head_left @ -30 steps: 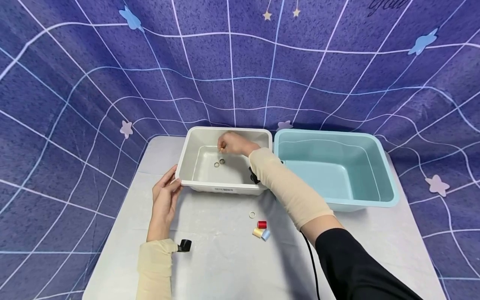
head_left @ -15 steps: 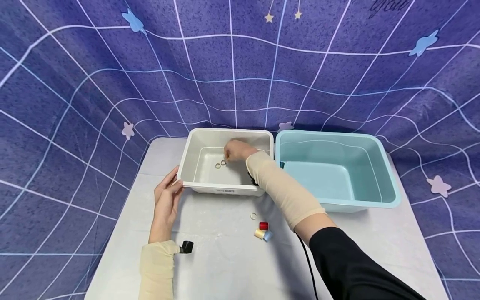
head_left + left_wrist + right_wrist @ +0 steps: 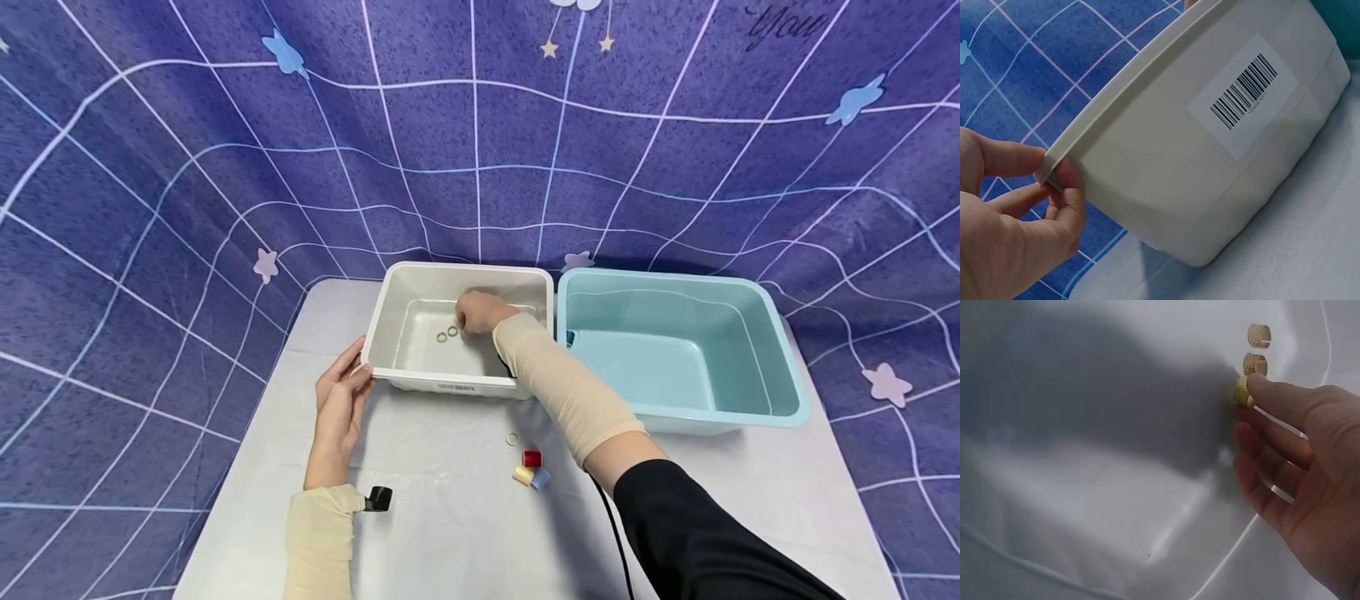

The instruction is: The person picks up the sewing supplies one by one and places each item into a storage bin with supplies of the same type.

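My left hand (image 3: 341, 408) pinches the near-left corner rim of a white plastic bin (image 3: 412, 377), thumb and fingers on either side of the lip in the left wrist view. Inside that bin, my right hand (image 3: 480, 312) is low over the floor. Between its thumb and index finger it pinches a dimpled gold ring thimble (image 3: 1242, 392), hidden from the head view. Two similar ring thimbles, one (image 3: 1255, 364) right beside the held one and another (image 3: 1260, 335) a little farther off, lie on the bin floor.
A light blue bin (image 3: 720, 417) stands right of the white one. In front lie a thin pale ring (image 3: 512, 438) and red (image 3: 532, 459), yellow (image 3: 522, 475) and blue (image 3: 540, 478) thread spools. A black cable (image 3: 615, 533) runs beside my right arm.
My right hand has moved lower and slightly right inside the white bin. My left hand keeps its grip on the corner. The whole head view has shifted a little.
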{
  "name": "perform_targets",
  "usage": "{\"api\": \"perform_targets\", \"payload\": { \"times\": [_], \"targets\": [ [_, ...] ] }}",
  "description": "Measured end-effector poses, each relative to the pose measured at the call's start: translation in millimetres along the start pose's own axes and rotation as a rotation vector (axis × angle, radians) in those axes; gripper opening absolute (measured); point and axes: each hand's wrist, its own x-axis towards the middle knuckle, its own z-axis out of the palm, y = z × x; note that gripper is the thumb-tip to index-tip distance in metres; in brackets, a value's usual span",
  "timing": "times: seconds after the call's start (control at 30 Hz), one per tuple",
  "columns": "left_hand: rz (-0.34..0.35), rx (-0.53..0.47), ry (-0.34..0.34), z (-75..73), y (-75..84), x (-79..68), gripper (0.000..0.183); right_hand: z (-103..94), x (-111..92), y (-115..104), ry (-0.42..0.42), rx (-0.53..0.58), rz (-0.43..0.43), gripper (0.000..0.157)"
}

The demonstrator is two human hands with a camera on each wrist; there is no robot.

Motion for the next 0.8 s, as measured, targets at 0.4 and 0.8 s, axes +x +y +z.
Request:
{"api": "perform_targets", "payload": {
  "times": [0.4, 0.8],
  "targets": [
    [0.0, 0.005, 0.006, 0.4, 0.2, -2.7, 0.054, 4.2, -0.2, -6.5, 0.008, -0.007, 0.031, 0.016],
    [-0.008, -0.001, 0.017, 0.6, 0.1, -1.0, 0.054, 5.3, 0.1, -7.3, -0.024, -0.002, 0.023, 0.012]
  ]
}}
